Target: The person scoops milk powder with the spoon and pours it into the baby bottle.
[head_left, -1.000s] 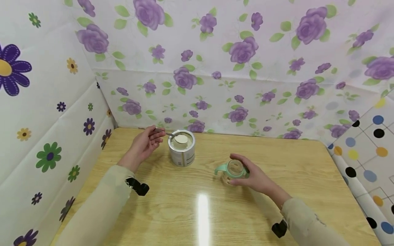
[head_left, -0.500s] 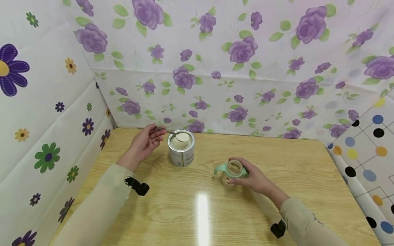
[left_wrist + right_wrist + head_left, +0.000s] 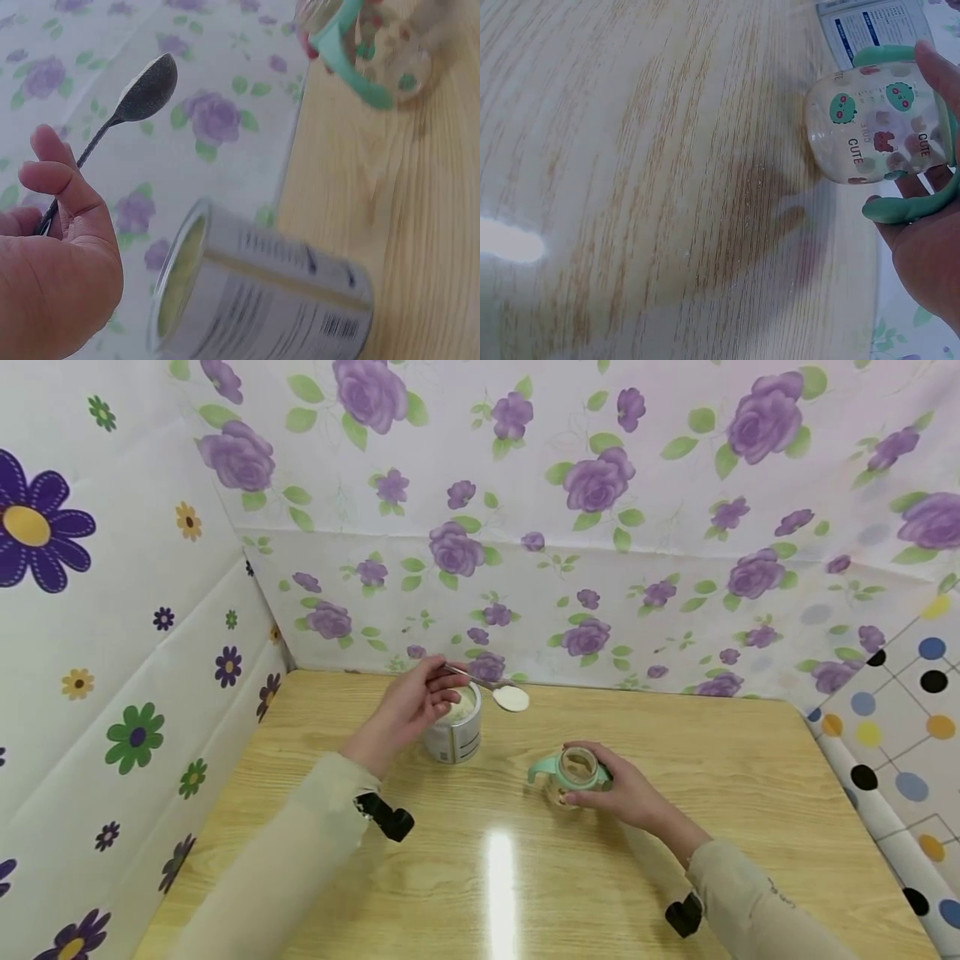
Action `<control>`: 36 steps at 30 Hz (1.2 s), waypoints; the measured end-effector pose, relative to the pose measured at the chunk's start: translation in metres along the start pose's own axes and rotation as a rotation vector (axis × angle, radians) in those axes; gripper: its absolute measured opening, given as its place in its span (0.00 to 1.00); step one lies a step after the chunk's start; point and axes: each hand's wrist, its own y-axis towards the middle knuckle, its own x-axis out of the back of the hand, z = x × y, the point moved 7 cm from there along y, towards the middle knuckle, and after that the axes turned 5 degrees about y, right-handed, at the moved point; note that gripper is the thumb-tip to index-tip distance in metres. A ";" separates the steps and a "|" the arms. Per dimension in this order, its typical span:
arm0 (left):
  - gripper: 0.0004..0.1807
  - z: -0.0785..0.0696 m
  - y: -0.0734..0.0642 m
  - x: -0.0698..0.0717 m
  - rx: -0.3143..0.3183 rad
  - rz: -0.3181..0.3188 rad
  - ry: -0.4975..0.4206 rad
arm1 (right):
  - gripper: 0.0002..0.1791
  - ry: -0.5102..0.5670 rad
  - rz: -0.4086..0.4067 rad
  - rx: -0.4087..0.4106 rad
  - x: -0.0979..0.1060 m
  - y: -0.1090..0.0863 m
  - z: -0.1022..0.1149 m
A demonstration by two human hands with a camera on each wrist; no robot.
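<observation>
My left hand (image 3: 408, 708) pinches the handle of a metal spoon (image 3: 512, 698), heaped with off-white powder, in the head view. The spoon's bowl hangs in the air just right of an open tin (image 3: 459, 742); pale powder fills the part of the tin that shows, and the hand covers its left side. From below, the left wrist view shows the spoon's dark underside (image 3: 152, 91). My right hand (image 3: 630, 792) grips a clear, lidless baby bottle (image 3: 877, 124) with mint-green handles and printed figures. Some handle and bottle parts are hidden behind my fingers.
A wooden table (image 3: 420, 877) lies beneath, with a bright light reflection near the front. White cloth with purple roses (image 3: 600, 481) hangs at the back edge. Flowered cloth (image 3: 135, 735) covers the left side, dotted cloth (image 3: 911, 785) the right.
My left hand has lifted the loaded spoon out from over the tin's mouth and carried it right, so the hand now partly covers the tin. The right hand and bottle have stayed nearly still.
</observation>
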 end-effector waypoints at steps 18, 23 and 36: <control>0.23 0.077 0.008 -0.053 0.090 0.126 0.056 | 0.47 0.051 0.005 -0.047 -0.002 0.004 -0.003; 0.24 0.081 0.007 -0.059 0.087 0.154 0.072 | 0.46 0.038 -0.006 -0.043 -0.001 0.004 -0.003; 0.24 0.078 0.007 -0.079 0.062 0.202 0.276 | 0.43 0.041 -0.006 -0.028 0.001 0.002 -0.003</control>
